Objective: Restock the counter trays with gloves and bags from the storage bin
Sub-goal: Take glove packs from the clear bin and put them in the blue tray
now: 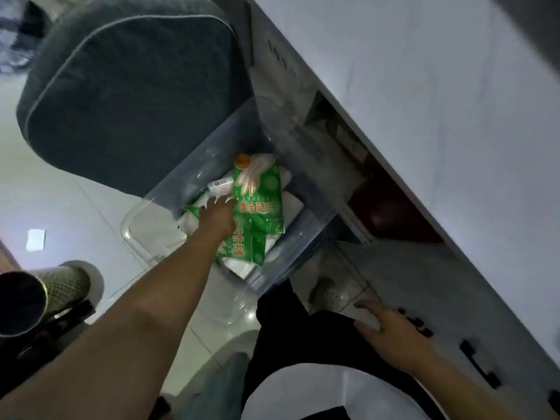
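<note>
In the head view, a clear plastic storage bin (194, 165) is seen on the pale tiled floor (60, 195), set between a dark grey cushioned seat (121, 86) and the white front of the worktop (439, 101). Inside the bin, green glove packets (260, 195) printed with a white hand outline and red lettering are stacked over flat white bags (292, 204). A small white roll (222, 184) lies just beside the upper packet.

The left hand (219, 218) is reached down into the bin, with its fingertips (225, 201) laid on the edge of the upper green packet and touching the white roll. The fingers are curled forward over the packets, but whether anything is actually gripped cannot be told, since the underside of the hand is hidden.

The right hand (394, 328) is held open and empty, fingers spread, resting flat against the lower white cabinet front (424, 283), near a row of black handles (478, 363). Above it, an open recess (391, 213) with a dark red interior is seen under the worktop edge.

At the left edge a dark cylinder with a mesh-patterned section (65, 283) is visible, and a small white scrap (35, 239) lies on the floor. Dark trousers and a white garment are seen at the bottom.
</note>
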Tool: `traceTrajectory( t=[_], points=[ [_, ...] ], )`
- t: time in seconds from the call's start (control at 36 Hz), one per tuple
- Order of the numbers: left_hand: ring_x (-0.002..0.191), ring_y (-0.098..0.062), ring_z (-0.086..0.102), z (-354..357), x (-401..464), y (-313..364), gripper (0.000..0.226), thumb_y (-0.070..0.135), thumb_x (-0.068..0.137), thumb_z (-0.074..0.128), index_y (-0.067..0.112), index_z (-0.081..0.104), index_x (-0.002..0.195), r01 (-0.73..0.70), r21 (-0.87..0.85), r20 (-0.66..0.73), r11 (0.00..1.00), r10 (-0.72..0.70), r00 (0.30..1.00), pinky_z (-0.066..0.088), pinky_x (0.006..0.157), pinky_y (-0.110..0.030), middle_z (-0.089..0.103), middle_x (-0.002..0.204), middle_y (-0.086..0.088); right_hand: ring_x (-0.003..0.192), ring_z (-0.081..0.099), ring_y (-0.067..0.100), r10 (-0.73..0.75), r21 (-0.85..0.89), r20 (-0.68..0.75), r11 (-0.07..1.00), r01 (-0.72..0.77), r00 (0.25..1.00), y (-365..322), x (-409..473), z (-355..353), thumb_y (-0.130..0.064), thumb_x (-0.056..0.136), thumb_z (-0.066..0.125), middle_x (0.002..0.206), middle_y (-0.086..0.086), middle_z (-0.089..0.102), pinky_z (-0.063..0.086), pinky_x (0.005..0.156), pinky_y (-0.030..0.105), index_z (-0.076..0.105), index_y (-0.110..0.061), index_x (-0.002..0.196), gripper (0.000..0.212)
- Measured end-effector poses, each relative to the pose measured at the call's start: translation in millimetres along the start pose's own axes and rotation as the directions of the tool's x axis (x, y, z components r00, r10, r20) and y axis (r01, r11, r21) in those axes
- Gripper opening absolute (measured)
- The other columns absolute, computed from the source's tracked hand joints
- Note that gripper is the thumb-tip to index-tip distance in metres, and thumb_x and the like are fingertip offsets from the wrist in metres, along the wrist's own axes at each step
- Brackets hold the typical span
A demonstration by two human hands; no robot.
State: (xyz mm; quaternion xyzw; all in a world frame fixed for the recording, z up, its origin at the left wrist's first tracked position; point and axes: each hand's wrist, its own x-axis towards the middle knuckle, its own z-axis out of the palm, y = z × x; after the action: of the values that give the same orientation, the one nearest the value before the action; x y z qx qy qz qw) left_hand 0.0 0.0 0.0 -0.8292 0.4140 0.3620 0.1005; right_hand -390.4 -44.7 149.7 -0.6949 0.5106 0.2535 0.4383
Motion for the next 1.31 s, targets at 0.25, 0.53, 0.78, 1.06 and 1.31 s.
traceTrajectory(
  t=[0.25, 0.53, 0.78, 1.06, 1.31],
  points=[
    [0.105, -0.025, 0.064, -17, 14, 0, 0.028, 0.023, 0.085, 0.069, 0.028, 0.072, 0.112, -0.179, 0.131, 0.133, 0.975, 0.162, 0.978, 0.049, 0.086, -0.032, 0.07, 0.116, -0.003, 0.117, 0.048, 0.008, 0.098, 0.092, 0.041, 0.991, -0.101, 0.994, -6, -1, -26, -0.027, 0.095, 0.061, 0.138, 0.002, 0.054, 0.033, 0.1, 0.016, 0.051, -0.017, 0.138, 0.045],
    [0.097, -0.024, 0.065, -37, -57, -17, 0.019, 0.015, 0.086, 0.067, 0.021, 0.076, 0.101, -0.146, -0.059, 0.045, 0.988, 0.148, 0.988, 0.05, 0.077, -0.03, 0.073, 0.106, -0.003, 0.096, 0.058, -0.001, -0.121, 0.093, 0.058, 0.989, 0.116, 0.991, -45, 16, -54, -0.027, 0.094, 0.063, 0.115, -0.01, 0.063, 0.04, 0.076, 0.001, 0.058, -0.025, 0.129, 0.036],
    [0.074, 0.004, 0.061, -86, -166, 6, 0.017, 0.01, 0.081, 0.078, 0.013, 0.078, 0.097, -0.19, -0.605, -0.396, 0.773, -0.085, 0.914, 0.038, 0.066, -0.001, 0.07, 0.084, 0.009, 0.113, 0.063, 0.021, -0.386, 0.289, -0.043, 0.878, 0.381, 0.922, -103, 13, -101, -0.01, 0.09, 0.067, 0.122, 0.009, 0.067, 0.048, 0.103, 0.04, 0.062, -0.006, 0.126, 0.036],
    [0.078, -0.007, 0.07, -172, -273, 71, 0.022, 0.001, 0.081, 0.076, 0.017, 0.077, 0.095, -0.539, -0.695, -0.663, 0.476, -0.133, 0.737, 0.056, 0.076, -0.023, 0.071, 0.082, 0.006, 0.116, 0.062, 0.012, -0.603, 0.564, -0.17, 0.589, 0.579, 0.779, -134, 3, -137, -0.006, 0.075, 0.081, 0.12, -0.002, 0.069, 0.052, 0.098, 0.037, 0.066, -0.028, 0.122, 0.054],
    [0.073, -0.023, 0.073, -234, -332, 99, 0.024, 0.007, 0.075, 0.075, 0.005, 0.076, 0.099, -0.648, -0.759, -0.649, 0.065, -0.154, 0.745, 0.058, 0.056, -0.03, 0.076, 0.088, -0.015, 0.116, 0.065, 0.023, -0.815, 0.711, -0.046, 0.38, 0.592, 0.578, -159, -18, -162, -0.024, 0.068, 0.087, 0.123, 0.005, 0.07, 0.056, 0.089, 0.036, 0.066, -0.022, 0.123, 0.059]
  ],
)
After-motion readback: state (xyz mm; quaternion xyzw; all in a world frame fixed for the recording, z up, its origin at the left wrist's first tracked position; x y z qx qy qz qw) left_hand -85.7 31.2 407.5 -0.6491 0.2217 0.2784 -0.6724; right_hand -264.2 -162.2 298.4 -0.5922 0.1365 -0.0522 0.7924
